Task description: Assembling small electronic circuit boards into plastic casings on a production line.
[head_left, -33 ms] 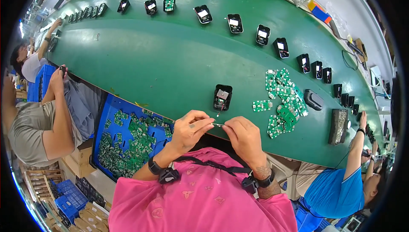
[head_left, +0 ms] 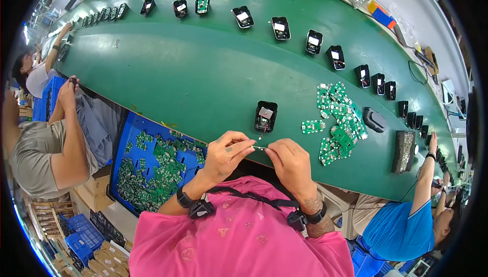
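Observation:
My left hand (head_left: 227,155) and my right hand (head_left: 292,162) meet at the table's near edge, fingertips pinched on opposite ends of a thin, pale piece (head_left: 259,148). It looks like a circuit board seen edge-on; my fingers cover most of it. Just beyond them an open black casing (head_left: 266,117) stands on the green table, a silvery block inside and a short wire hanging toward my hands. To its right lies a single green circuit board (head_left: 312,126), beside a loose heap of circuit boards (head_left: 341,119).
A blue tray (head_left: 121,147) of circuit boards is at my left. Black casings (head_left: 280,28) line the far side of the table (head_left: 203,68). Right of the heap are a dark device (head_left: 374,119) and a foam block (head_left: 403,151). Co-workers sit at both sides.

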The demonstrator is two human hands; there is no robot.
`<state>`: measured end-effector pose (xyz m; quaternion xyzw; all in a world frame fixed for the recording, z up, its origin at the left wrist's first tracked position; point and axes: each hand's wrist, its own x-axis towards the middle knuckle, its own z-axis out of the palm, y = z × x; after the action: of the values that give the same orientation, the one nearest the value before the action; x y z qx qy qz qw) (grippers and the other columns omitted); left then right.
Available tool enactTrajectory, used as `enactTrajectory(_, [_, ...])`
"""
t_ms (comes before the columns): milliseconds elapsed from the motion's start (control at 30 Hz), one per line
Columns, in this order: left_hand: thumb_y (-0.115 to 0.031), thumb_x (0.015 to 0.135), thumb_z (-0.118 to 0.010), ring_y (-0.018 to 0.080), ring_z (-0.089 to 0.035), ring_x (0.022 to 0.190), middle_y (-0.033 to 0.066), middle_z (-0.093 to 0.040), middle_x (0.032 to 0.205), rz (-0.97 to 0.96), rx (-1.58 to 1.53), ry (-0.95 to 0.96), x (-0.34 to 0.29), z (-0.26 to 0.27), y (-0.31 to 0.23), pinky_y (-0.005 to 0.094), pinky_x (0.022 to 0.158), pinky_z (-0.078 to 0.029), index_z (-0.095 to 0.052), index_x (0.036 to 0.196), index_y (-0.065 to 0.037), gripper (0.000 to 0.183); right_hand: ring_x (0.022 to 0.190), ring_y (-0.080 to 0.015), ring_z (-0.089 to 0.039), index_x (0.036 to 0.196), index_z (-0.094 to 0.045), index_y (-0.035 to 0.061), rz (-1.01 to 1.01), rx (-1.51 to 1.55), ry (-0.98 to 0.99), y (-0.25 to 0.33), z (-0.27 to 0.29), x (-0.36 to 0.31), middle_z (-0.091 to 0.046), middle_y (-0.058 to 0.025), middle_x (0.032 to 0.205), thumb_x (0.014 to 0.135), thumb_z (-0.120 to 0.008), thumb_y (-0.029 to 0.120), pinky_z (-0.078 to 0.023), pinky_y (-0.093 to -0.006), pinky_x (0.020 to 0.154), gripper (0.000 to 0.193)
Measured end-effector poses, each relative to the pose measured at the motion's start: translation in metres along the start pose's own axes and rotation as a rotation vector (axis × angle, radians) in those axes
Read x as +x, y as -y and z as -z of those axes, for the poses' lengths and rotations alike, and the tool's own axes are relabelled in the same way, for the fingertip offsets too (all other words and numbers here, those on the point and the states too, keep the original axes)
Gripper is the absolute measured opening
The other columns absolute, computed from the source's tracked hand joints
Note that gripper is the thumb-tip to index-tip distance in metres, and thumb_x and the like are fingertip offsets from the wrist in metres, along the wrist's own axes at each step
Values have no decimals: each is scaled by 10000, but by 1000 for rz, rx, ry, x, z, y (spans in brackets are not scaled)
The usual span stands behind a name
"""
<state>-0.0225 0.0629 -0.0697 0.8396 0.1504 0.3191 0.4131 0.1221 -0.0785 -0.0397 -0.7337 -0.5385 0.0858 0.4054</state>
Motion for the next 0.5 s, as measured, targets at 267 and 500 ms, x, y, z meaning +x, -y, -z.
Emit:
enactTrajectory(267, [-117,922,-688,146,-643,684,114,-640,1052,51,40,-153,19,8,5,258,608,-524,-702,1114,-10,220,757,-315,-656,891,-655,4,5,-32,-122,-7,-4,12,-656,-132,846,844,-713,10,-529,-397,668,75])
enactTrajectory(500, [-35,920,-585,157,-682,764,167,-474,1410,413,-444,236,62,8,9,288,671,-569,-491,1415,-8,504,690,-238,-659,919,-660,-12,-138,105,-152,-27,-5,32,-655,-126,808,869,-714,28,-513,-338,610,84])
